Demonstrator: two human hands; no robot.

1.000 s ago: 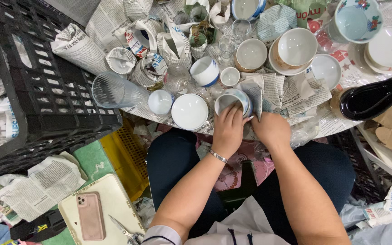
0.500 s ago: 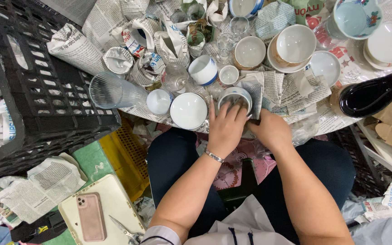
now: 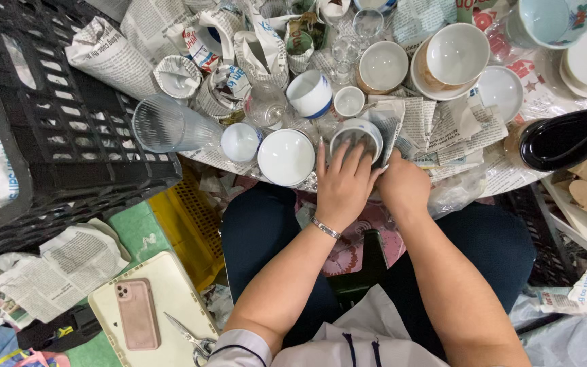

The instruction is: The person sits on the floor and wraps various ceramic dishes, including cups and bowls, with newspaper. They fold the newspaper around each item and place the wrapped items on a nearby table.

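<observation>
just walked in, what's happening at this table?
A seated person has both hands on a small bowl at the table's near edge. The left hand lies over its rim, fingers spread; the right hand presses a sheet of newspaper against its side. The bowl is only partly covered. Around it stand bare white bowls, glasses and several pieces already wrapped in newsprint. A black crate sits to the left.
</observation>
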